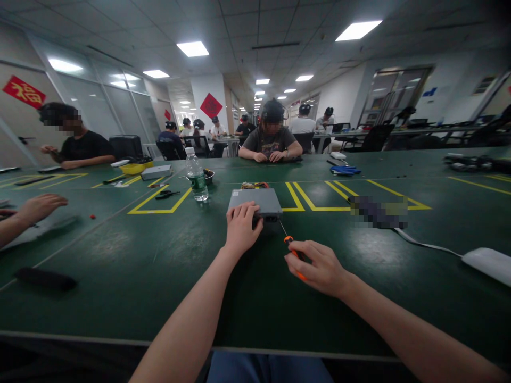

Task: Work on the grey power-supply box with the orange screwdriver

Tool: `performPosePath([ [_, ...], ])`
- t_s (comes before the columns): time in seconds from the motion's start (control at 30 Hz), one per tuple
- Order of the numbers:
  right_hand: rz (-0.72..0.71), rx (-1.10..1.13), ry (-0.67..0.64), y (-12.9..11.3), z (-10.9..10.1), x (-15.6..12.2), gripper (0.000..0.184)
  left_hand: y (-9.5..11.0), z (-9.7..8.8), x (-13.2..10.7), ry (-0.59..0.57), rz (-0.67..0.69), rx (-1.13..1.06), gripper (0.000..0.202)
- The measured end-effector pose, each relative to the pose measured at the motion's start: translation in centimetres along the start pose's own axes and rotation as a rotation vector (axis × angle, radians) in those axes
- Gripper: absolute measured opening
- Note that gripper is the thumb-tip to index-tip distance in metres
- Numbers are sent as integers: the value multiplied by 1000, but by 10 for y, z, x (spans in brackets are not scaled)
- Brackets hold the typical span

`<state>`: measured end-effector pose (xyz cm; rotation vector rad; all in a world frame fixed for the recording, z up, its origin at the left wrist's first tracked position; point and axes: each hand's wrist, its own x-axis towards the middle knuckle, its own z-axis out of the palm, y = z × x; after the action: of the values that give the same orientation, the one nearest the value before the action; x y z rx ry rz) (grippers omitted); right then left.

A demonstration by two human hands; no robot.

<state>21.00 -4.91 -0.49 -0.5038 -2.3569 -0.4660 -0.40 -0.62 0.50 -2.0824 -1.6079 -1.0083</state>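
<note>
A grey metal box that looks like a computer power supply (265, 200) lies flat on the green table, its socket side facing me and a bundle of coloured wires at its far edge. My left hand (243, 224) grips its near left corner, fingers on the top cover and thumb against the front side. In my right hand (317, 266) is an orange and black screwdriver (288, 240). Its thin shaft points up and left, and the tip is at the box's near right corner; whether it touches a screw is too small to tell.
A water bottle (196, 175) stands left of the box, before a metal bowl (208, 176). Pliers (166, 194) lie further left. A co-worker's hand (42, 207) reaches in at left. Blue gloves (345, 170) and a white-cabled device (487, 263) are on the right.
</note>
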Motion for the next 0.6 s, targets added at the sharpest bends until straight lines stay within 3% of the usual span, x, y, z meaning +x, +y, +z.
performPosePath([
  [0.17,-23,-41,25,-6,-4,7,12,0,-1,0,-5,3,-2,26],
  [0.3,-34,-20,-25,-10,-10,11,30,0,-1,0,4,9,0,26],
  [0.43,-115,-35,-89,-7,-15,9,33,-1,1,0,12,15,2,26],
  [0.6,-203,-1,3,-8,-14,6,22,-1,1,0,6,11,7,27],
])
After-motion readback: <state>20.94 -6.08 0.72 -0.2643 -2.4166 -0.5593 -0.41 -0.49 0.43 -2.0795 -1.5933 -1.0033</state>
